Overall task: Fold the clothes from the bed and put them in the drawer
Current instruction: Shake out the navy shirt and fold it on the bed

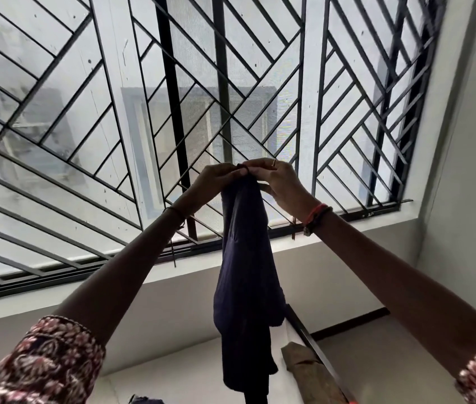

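A dark navy garment hangs straight down in front of me, held up high at its top edge. My left hand and my right hand meet at that top edge, both pinching the cloth between curled fingers. The garment's lower end dangles near the bottom of the view. Both arms stretch up and forward, with floral sleeves at the elbows.
A large window with a black metal grille fills the wall behind the garment. A brown cloth lies at the lower right beside a dark rail. Another dark cloth peeks in at the bottom edge.
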Demonstrator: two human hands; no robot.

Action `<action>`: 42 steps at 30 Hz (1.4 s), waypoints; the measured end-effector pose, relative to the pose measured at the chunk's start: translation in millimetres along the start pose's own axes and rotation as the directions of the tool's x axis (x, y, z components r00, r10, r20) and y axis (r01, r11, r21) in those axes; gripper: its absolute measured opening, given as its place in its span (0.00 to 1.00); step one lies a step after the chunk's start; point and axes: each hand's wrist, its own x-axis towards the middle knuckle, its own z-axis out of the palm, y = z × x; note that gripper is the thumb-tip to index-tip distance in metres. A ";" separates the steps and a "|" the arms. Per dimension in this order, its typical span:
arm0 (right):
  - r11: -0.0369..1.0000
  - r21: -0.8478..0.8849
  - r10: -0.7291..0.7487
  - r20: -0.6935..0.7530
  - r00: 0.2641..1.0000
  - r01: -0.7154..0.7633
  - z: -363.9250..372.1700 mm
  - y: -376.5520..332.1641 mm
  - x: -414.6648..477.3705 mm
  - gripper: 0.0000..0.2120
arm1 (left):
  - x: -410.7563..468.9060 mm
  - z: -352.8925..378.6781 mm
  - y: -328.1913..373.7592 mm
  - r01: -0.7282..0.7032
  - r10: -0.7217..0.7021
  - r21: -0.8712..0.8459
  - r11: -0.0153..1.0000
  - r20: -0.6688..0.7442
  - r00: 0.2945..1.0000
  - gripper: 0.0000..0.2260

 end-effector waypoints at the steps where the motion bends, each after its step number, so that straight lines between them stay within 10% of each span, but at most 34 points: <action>1: 1.000 0.008 0.004 0.014 1.000 -0.004 -1.8 1.4 -0.9 0.08 | 1.2 0.9 1.9 -0.002 0.002 0.002 1.000 0.004 1.000 0.06; 16: 0.732 -0.644 -0.263 0.033 0.964 0.222 -49.5 110.8 -43.6 0.27 | 31.7 -44.4 7.7 -0.050 0.084 0.109 0.993 -0.329 0.940 0.10; 21: 0.520 -0.771 -0.397 0.162 0.903 0.367 -55.6 135.0 -48.2 0.15 | 46.6 -54.3 9.7 -0.056 0.124 0.181 0.982 -0.392 0.912 0.13; 31: 0.764 -0.645 -0.154 -0.193 0.969 -0.007 -45.8 162.9 -52.1 0.07 | 55.7 -50.2 7.9 -0.044 0.103 0.153 0.987 -0.399 0.911 0.11; 35: 0.702 -0.709 -0.099 -0.185 0.978 -0.063 -49.5 169.5 -51.0 0.21 | 58.1 -50.5 5.3 -0.045 0.116 0.182 0.982 -0.402 0.908 0.09; 42: 0.828 -0.529 -0.072 -0.429 0.901 -0.185 -58.9 161.8 -48.4 0.06 | 60.7 -51.9 0.7 -0.033 0.112 0.186 0.982 -0.438 0.892 0.11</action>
